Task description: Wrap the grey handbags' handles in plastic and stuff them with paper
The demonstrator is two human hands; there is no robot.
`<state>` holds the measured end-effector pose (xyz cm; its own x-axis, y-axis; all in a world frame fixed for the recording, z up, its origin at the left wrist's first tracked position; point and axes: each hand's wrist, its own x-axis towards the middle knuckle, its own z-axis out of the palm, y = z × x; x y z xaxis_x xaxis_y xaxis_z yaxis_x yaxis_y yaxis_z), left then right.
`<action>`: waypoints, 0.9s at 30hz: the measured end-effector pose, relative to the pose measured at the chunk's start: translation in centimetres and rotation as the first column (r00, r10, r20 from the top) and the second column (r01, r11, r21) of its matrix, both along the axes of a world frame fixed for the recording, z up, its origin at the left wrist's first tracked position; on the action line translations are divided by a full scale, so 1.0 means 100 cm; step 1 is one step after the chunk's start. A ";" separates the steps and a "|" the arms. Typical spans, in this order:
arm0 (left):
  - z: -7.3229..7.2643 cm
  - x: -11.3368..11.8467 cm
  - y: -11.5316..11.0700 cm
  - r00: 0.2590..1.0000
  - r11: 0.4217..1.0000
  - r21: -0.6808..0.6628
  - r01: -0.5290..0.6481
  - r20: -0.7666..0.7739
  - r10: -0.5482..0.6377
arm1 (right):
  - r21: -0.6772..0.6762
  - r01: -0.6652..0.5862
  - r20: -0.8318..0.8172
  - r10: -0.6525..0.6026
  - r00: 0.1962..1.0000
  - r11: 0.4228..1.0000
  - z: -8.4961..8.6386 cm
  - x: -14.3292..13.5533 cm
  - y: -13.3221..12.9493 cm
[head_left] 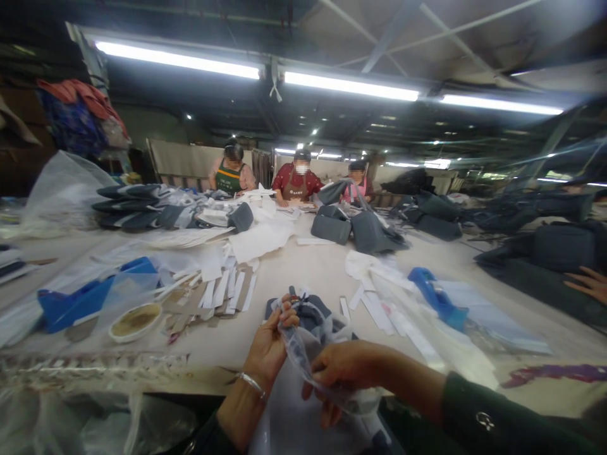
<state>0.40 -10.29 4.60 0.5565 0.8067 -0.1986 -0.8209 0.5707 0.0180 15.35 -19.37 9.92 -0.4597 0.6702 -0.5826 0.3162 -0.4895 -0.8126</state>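
My left hand (275, 335), with a silver bracelet at the wrist, is closed on the gathered edge of a clear plastic bag (296, 354) near the table's front edge. Lower and to the right, my right hand (334, 373) pinches the same plastic, its fingers bent around the edge. A dark grey fabric piece (310, 309), perhaps part of a bag, lies just beyond my hands, partly covered by the plastic. White sheeting hangs below my hands toward my lap.
Blue tape dispensers (99, 294) (436, 300) stand left and right. A white bowl (135, 322) sits beside scattered card strips (232, 287). Grey bags (332, 227) and stacked pieces (128, 205) lie farther back. Several people work across the table; another person's hand (590, 283) is at right.
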 end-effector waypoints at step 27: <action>0.044 -0.019 -0.015 0.949 0.917 0.399 -0.018 -0.281 0.141 | 0.267 0.360 -0.415 -0.230 0.880 0.894 -0.003 -0.031 0.060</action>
<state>-1.50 -11.75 9.03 0.4512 0.8924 -0.0074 -0.7841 0.4003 0.4743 12.24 -13.41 9.58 -0.3438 0.9290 -0.1368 -0.1491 -0.1978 -0.9688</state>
